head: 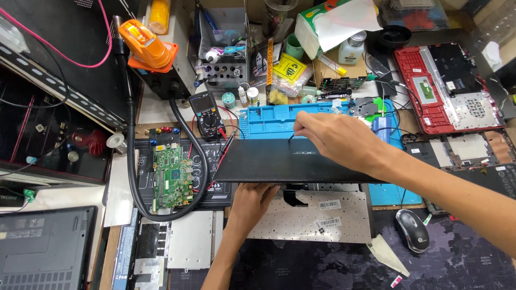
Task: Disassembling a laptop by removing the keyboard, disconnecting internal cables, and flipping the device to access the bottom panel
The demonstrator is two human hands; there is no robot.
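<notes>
Cluttered bench (pixel 451 258): yellow label (pixel 291 69) behind laptop lid (pixel 279 160)

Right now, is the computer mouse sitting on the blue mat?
No: the mouse lies on the dark map-printed desk pad, just below the blue mat.

workbench (pixel 129 115) | blue mat (pixel 269 121) | mouse (pixel 413 230) | circuit board (pixel 173 177)

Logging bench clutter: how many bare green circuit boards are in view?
2. A large green board lies left of the black laptop lid, inside the hose loop; a small one sits at the back by the tissue box. Others may be hidden.
</notes>
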